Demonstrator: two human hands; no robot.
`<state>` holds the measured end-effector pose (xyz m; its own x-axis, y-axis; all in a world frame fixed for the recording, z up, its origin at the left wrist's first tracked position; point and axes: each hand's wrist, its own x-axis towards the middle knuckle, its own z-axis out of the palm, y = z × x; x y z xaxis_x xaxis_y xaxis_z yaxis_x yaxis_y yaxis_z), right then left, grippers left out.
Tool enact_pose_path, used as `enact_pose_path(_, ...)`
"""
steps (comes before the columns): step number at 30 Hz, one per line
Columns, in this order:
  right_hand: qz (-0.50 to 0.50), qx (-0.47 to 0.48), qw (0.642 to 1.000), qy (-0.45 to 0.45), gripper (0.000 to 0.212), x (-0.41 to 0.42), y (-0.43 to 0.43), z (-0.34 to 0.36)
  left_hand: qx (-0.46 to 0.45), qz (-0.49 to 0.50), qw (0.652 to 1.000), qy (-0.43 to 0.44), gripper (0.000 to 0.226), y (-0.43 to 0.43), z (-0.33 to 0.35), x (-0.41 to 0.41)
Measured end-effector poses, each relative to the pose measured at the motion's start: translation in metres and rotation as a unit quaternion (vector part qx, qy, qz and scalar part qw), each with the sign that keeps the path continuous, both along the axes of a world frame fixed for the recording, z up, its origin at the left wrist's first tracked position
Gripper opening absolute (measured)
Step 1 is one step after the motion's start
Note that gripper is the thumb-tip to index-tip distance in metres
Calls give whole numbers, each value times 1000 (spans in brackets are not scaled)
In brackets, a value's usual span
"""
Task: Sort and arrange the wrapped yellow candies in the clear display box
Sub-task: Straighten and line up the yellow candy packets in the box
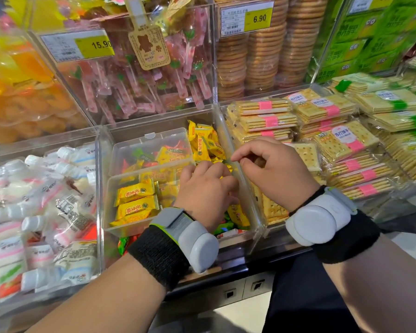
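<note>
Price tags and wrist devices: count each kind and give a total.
Yellow price tags: 2, the 15.90 tag on the lollipop bin and the 6.90 tag on the biscuit bin.
Grey wrist devices: 2, one on the left wrist and one on the right wrist.
Total: 4

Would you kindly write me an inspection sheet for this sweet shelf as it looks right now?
Surface: clear bin on shop shelving.
Job's things: yellow candies lined up in clear box; more loose behind.
Clutter: red and green sweets under the box.
Grips: left hand curled down among candies, contents hidden; right hand pinching at bin wall, contents unclear.
Cables: nothing seen.
Surroundings: cracker packs right, white packets left, lollipops behind.
</note>
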<state>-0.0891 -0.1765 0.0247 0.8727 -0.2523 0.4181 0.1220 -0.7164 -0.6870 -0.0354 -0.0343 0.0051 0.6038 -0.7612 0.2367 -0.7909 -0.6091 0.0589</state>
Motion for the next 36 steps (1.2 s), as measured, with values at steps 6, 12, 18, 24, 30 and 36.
enact_pose_path(6, 6, -12, 1000, 3, 23, 2, 12, 4, -96, -7, 995, 3, 11, 13, 10, -4)
enact_pose_path(12, 24, -22, 999, -13, 21, 8, 30, 8, -173, 10, 985, -5, 10, 32, 20, -5)
enact_pose_path(18, 37, -33, 999, -12, 18, 15, 46, 9, -229, 47, 971, 44, 10, 54, 28, 5)
enact_pose_path(24, 55, -51, 997, 10, 16, 21, 60, 7, -275, 52, 958, 59, 15, 76, 32, 10)
enact_pose_path(30, 72, -57, 995, 29, 16, 31, 78, 4, -293, 87, 948, 83, 9, 101, 30, 16)
enact_pose_path(36, 96, -45, 993, 57, 13, 40, 94, 1, -320, 122, 934, 100, 10, 122, 31, 23)
